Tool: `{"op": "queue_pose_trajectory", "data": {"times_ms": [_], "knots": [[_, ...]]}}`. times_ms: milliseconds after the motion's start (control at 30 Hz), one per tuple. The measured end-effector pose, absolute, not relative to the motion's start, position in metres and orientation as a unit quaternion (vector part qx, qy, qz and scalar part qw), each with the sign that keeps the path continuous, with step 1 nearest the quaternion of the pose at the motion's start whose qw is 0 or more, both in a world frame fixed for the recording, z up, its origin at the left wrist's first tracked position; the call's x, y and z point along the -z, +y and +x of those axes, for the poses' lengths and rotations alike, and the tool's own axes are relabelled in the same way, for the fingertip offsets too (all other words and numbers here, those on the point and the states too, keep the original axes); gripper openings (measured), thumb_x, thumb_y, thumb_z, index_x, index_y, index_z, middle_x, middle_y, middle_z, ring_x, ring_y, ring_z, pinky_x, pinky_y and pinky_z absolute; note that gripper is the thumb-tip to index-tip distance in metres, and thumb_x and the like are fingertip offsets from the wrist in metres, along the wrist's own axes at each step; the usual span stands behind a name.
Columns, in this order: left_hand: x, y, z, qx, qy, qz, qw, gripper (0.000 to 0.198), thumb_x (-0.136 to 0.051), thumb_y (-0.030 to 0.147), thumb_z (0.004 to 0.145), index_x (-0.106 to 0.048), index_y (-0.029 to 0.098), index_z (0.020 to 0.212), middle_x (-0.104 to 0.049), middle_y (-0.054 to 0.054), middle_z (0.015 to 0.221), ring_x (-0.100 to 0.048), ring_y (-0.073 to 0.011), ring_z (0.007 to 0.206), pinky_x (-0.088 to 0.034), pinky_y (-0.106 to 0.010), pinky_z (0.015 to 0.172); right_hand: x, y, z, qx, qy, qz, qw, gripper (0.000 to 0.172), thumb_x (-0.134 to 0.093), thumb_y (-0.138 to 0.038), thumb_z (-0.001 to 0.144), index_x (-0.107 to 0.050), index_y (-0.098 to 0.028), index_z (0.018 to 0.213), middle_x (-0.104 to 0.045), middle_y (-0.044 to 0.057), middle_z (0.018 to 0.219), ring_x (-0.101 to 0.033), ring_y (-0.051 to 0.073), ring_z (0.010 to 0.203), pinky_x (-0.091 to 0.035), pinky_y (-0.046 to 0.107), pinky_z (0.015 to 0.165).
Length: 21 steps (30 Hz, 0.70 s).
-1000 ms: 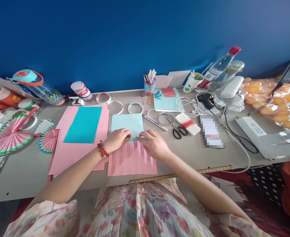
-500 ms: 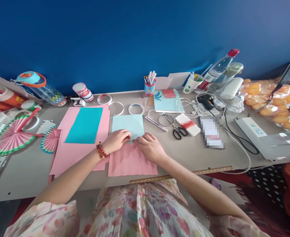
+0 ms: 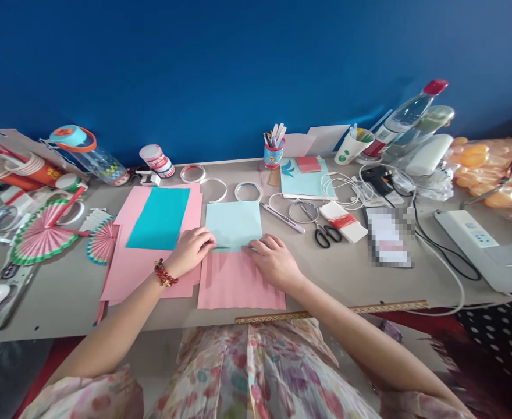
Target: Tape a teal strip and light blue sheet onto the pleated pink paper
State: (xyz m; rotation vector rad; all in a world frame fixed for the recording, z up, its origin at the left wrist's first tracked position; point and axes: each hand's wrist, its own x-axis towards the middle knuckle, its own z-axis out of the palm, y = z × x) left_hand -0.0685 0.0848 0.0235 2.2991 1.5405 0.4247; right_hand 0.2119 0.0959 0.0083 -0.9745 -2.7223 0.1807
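A light blue sheet of paper [image 3: 233, 224] lies in front of me, over the far part of a creased pink sheet [image 3: 241, 285]. My left hand [image 3: 192, 251] pinches the blue paper's near left corner, with the fingers curled. At the near right corner, my right hand [image 3: 273, 259] has its fingertips closed on the same edge. Between the hands that edge is slightly raised and shows a narrow line like a fold. The thumbs are mostly hidden.
Pink sheets with a teal sheet [image 3: 159, 218] on top lie at left, near pleated paper fans [image 3: 46, 235]. Tape rolls [image 3: 248, 191] sit beyond the paper. A utility knife [image 3: 283, 218], scissors [image 3: 327, 234] and a phone [image 3: 389, 235] are at right. A wooden ruler [image 3: 334, 312] lies along the front edge.
My left hand has shifted left along the blue paper's near edge, and the hands are now farther apart. More of that edge shows between them. The view has turned slightly left.
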Motion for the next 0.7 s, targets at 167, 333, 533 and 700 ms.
{"op": "queue_pose_trajectory", "data": {"times_ms": [167,333,533,700], "knots": [[-0.024,0.084,-0.067,-0.155,0.548,0.805,0.167,0.022,-0.044,0.027,0.098,-0.057,0.02,0.082,-0.06,-0.002,0.086,-0.057,-0.0167,0.081,-0.041,-0.03,0.075,-0.007,0.096,0.213,-0.066,-0.931,-0.336,0.124,0.042,-0.045,-0.012,0.094,-0.061,-0.03,0.127,-0.063,0.005,0.119,-0.048,0.025,0.105,-0.034,0.046,0.106],[-0.022,0.084,-0.071,-0.125,0.553,0.815,0.12,0.021,-0.048,0.031,0.097,-0.056,0.02,0.081,-0.062,-0.003,0.088,-0.058,-0.0194,0.086,-0.039,-0.035,0.083,-0.008,0.096,0.213,-0.067,-0.931,-0.338,0.124,0.044,-0.044,-0.01,0.093,-0.061,-0.031,0.128,-0.063,0.005,0.12,-0.049,0.024,0.106,-0.033,0.046,0.107],[-0.021,0.085,-0.077,-0.125,0.552,0.816,0.119,0.02,-0.052,0.031,0.095,-0.057,0.02,0.08,-0.061,-0.003,0.088,-0.057,-0.0188,0.085,-0.04,-0.035,0.082,-0.009,0.096,0.214,-0.075,-0.93,-0.339,0.121,0.045,-0.045,-0.01,0.092,-0.06,-0.031,0.129,-0.062,0.005,0.121,-0.049,0.024,0.107,-0.034,0.047,0.107],[-0.022,0.087,-0.078,-0.112,0.55,0.82,0.108,0.02,-0.054,0.031,0.094,-0.057,0.019,0.078,-0.061,-0.004,0.089,-0.057,-0.0191,0.084,-0.04,-0.035,0.08,-0.009,0.096,0.214,-0.075,-0.93,-0.34,0.12,0.044,-0.044,-0.011,0.093,-0.061,-0.031,0.129,-0.062,0.005,0.122,-0.049,0.025,0.108,-0.034,0.047,0.107]]}}
